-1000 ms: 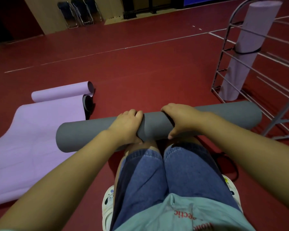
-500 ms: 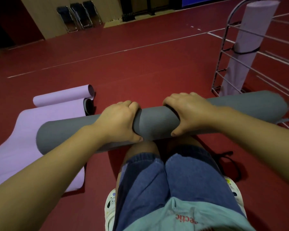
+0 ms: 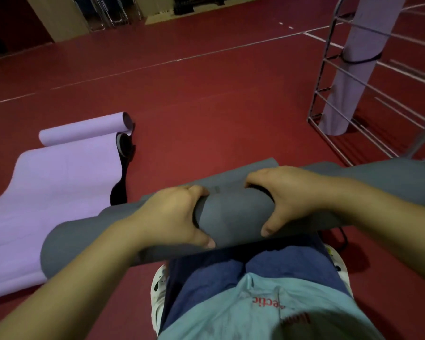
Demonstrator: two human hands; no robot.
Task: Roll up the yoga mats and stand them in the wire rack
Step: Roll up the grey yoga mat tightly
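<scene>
A rolled grey yoga mat [image 3: 233, 217] lies crosswise above my knees, lifted off the floor, its outer flap loosened at the back. My left hand [image 3: 172, 214] grips it left of centre, thumb underneath. My right hand [image 3: 290, 195] grips it right of centre, fingers curled over the top. A purple mat [image 3: 47, 187] lies mostly unrolled on the floor at the left, its far end curled. The wire rack [image 3: 329, 99] stands at the right with a rolled purple mat [image 3: 353, 69] upright in it, a black strap around it.
A black strap [image 3: 124, 165] lies along the purple mat's right edge. Another black strap [image 3: 341, 241] lies on the floor by my right shoe. Red floor with white lines stretches ahead. Folding chairs [image 3: 108, 11] stand by the far wall.
Both hands have lifted the grey roll up off the floor and closer to me. Its outer layer has loosened into a flap. The view has tilted down and nearer the rack.
</scene>
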